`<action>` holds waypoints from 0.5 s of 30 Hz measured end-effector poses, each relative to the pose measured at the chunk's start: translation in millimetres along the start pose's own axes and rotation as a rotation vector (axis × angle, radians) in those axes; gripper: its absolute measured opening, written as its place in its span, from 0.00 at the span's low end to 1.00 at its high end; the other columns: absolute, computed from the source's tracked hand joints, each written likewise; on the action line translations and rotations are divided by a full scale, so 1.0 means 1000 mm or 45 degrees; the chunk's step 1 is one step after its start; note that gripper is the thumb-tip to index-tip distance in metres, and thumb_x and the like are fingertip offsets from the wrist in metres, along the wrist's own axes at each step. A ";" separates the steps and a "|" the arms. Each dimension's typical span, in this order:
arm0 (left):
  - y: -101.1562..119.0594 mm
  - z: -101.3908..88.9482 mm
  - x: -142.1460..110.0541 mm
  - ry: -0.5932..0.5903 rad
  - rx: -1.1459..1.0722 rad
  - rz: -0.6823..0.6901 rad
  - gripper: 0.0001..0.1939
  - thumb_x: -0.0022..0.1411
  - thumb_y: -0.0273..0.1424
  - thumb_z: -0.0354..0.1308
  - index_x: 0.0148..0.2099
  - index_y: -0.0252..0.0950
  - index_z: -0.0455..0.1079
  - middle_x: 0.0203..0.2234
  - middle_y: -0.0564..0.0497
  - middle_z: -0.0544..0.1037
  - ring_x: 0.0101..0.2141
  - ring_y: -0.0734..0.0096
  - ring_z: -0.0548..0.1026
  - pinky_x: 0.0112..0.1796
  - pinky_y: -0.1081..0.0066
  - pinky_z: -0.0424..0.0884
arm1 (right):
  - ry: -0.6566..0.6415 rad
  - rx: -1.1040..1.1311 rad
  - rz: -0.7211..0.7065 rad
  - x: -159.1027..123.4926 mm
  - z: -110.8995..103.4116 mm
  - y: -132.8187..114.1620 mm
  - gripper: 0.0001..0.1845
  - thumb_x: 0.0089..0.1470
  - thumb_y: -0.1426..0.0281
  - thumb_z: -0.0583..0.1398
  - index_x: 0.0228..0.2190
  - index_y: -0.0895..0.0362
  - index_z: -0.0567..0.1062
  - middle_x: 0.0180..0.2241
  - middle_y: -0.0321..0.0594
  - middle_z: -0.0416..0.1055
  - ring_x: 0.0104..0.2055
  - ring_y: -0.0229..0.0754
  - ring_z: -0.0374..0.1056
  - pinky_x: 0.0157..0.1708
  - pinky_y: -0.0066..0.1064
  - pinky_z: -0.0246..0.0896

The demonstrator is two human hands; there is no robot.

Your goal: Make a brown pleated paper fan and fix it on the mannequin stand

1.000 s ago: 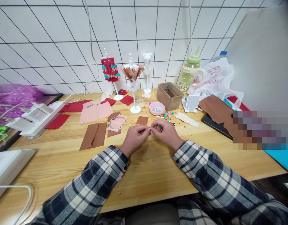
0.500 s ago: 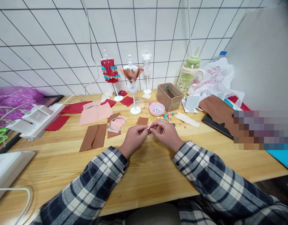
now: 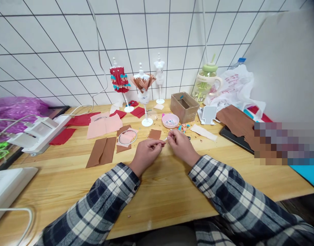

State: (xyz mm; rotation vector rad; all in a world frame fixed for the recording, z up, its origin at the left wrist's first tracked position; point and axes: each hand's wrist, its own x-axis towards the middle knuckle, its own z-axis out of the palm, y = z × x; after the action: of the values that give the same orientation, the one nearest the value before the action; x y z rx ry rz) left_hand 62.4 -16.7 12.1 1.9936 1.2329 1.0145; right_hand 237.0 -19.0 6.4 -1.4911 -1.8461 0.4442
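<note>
My left hand (image 3: 147,152) is closed in a pinch above the middle of the table, its fingertips near a small whitish strip (image 3: 166,139). Across from it, my right hand (image 3: 183,146) is closed with thumb and forefinger on that strip, too small to name further. Whether the left fingertips also hold something is hidden. Just beyond the hands lie a brown paper scrap (image 3: 155,134) with a jagged edge and a pink bowl (image 3: 170,125) of small shiny beads. A mini dress form (image 3: 146,99) wearing brown pleated paper stands farther back.
A red-dressed form (image 3: 119,80) and a bare white form (image 3: 159,75) stand by the wall. Left are folded brown paper (image 3: 101,152) and a metal ring (image 3: 127,137). Right are a cardboard box (image 3: 189,112), a phone stand (image 3: 209,114) and a green-lidded bottle (image 3: 207,83).
My hands have drawn slightly apart at the fingertips, and the whitish strip now shows at the right fingers. The view has tilted up a little.
</note>
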 end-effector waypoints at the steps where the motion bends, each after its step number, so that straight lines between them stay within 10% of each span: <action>1: 0.002 -0.001 -0.001 0.007 -0.004 0.045 0.11 0.59 0.29 0.55 0.35 0.38 0.80 0.31 0.50 0.84 0.34 0.67 0.80 0.39 0.70 0.74 | -0.016 -0.013 0.022 0.001 0.001 0.003 0.04 0.60 0.70 0.54 0.33 0.56 0.68 0.31 0.38 0.69 0.34 0.41 0.64 0.35 0.31 0.55; 7: 0.011 -0.005 -0.004 -0.045 -0.177 0.276 0.11 0.58 0.26 0.55 0.34 0.39 0.80 0.37 0.48 0.84 0.39 0.65 0.81 0.45 0.65 0.74 | -0.208 -0.127 -0.037 0.002 0.004 0.008 0.03 0.57 0.73 0.57 0.33 0.56 0.72 0.33 0.38 0.72 0.36 0.41 0.66 0.34 0.30 0.54; 15: 0.006 -0.010 -0.003 -0.132 -0.334 0.195 0.10 0.59 0.29 0.55 0.35 0.39 0.79 0.43 0.46 0.82 0.45 0.61 0.79 0.51 0.59 0.71 | 0.039 -0.405 0.044 0.012 -0.027 0.036 0.18 0.57 0.78 0.54 0.45 0.54 0.77 0.47 0.47 0.73 0.43 0.48 0.69 0.38 0.35 0.60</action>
State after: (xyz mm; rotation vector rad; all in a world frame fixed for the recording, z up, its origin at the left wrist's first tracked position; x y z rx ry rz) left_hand 56.6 -21.1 21.3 1.9286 0.8551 1.0712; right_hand 280.7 -1.9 4.8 -1.7293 -1.9354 0.1451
